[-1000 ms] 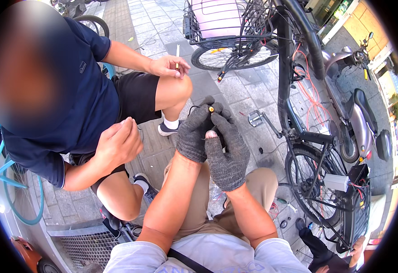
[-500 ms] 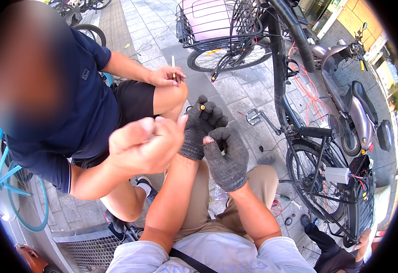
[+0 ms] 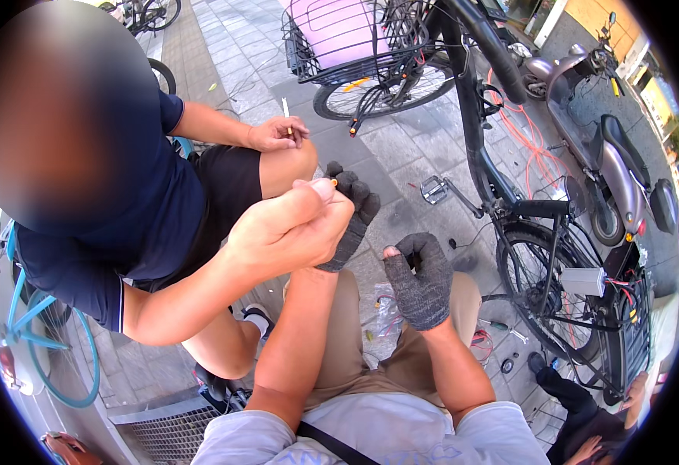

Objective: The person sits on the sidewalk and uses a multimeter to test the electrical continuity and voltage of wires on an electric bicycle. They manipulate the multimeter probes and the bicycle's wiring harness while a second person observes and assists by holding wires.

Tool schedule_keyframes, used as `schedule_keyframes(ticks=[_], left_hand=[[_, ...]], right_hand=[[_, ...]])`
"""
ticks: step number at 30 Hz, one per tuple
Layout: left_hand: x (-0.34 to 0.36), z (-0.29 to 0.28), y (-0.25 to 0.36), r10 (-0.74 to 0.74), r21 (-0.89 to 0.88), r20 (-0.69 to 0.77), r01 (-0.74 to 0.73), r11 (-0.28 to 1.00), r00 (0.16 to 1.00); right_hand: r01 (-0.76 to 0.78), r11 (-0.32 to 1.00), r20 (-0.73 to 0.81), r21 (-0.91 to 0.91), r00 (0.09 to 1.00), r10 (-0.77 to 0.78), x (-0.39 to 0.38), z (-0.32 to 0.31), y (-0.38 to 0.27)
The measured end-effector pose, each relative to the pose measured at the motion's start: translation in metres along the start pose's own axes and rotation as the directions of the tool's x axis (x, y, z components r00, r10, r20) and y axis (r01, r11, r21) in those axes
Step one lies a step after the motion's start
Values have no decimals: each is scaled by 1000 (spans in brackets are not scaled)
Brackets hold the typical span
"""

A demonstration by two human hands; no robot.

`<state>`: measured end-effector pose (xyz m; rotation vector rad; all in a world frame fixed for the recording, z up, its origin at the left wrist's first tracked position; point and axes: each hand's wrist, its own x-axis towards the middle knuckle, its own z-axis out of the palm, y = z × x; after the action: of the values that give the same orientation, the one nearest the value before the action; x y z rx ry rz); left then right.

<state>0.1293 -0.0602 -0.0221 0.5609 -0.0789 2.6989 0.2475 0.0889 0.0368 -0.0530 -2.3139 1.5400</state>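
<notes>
My left hand point(image 3: 355, 209), in a grey fingerless-looking glove, has curled fingers around a small yellow-tipped part point(image 3: 334, 183). A co-worker's nearer hand point(image 3: 281, 229) overlaps it, pinching at that part and hiding much of my hand. My right hand point(image 3: 421, 279), also gloved with the thumb tip bare, is curled apart from them, to their lower right; what is inside its fingers is hidden. The co-worker's farther hand point(image 3: 277, 133) rests by a knee holding a cigarette point(image 3: 285, 108). A clear bag of small parts point(image 3: 386, 306) lies below, between my knees.
A black bicycle frame point(image 3: 471, 124) stands at right, with orange cable point(image 3: 529, 139), a silver box point(image 3: 583, 280), tools point(image 3: 514, 333) and a scooter point(image 3: 626, 186) beyond. A basket bike point(image 3: 335, 46) is ahead, a cyan bicycle point(image 3: 41, 329) left, a grate point(image 3: 169, 426) lower left, another person point(image 3: 572, 418) lower right.
The co-worker's nearer hand has moved up and right onto the small part in my left hand. My right hand has drawn away to the right and down from my left hand.
</notes>
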Motion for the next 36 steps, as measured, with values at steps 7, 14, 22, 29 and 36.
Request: schedule_keyframes(ticks=[7, 14, 22, 29, 36], left_hand=[[6, 13, -7, 1, -3, -61, -1, 1000, 998], [9, 31, -8, -13, 47, -86, 17, 999, 996], [7, 32, -10, -9, 68, -126, 18, 998, 992], [9, 27, -8, -58, 190, -160, 88, 978, 985], [2, 23, 11, -307, -266, -82, 276, 924, 948]], right_hand=[[0, 1000, 27, 29, 1000, 0, -5, -12, 12], [-42, 997, 73, 62, 997, 37, -7, -27, 19], [-98, 994, 45, -50, 994, 100, -17, -52, 30], [-87, 931, -190, -355, 982, 19, -57, -128, 39], [-359, 895, -537, -264, 825, 173, -184, -237, 66]])
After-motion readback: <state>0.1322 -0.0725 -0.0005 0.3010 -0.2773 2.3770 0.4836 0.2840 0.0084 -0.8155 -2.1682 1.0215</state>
